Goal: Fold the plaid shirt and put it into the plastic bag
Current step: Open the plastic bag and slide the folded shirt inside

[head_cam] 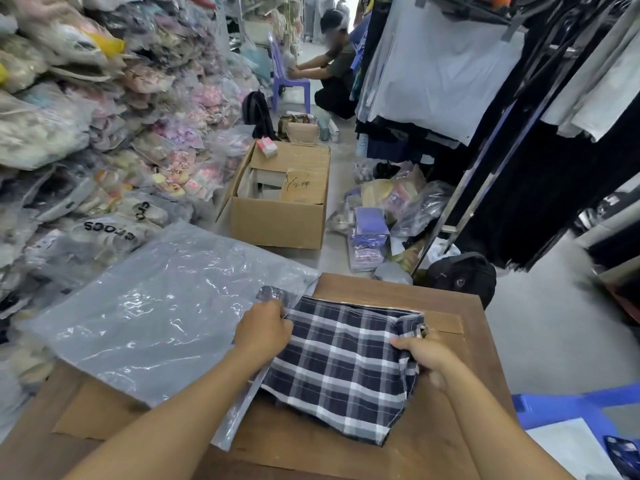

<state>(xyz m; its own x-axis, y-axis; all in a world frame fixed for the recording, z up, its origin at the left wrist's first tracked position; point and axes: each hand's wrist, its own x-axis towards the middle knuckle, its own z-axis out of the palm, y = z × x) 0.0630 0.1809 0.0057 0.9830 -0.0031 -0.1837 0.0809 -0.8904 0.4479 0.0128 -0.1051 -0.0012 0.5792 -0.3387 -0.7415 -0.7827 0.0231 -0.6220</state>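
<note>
L/R grips (264,332) (424,353) on shirt (341,370), lengthwise bagward (145,313)

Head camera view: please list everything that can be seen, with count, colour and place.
plaid shirt: one, navy and white, folded on the wooden table.
plastic bag: one, clear grey, left of the shirt, its mouth at the shirt's left edge.
wooden table: one, brown, foreground.
cardboard box: one, brown, open, on the floor beyond the table.
bagged goods: many, mixed pale colours, stacked at left.
hanging clothes: many, dark and grey, right rack.
black backpack: one, floor, right of table.
purple chair: one, far back.
crouching person: one, far back.
left hand: gripping the shirt's left edge at the bag's mouth.
right hand: gripping the shirt's right edge.
</note>
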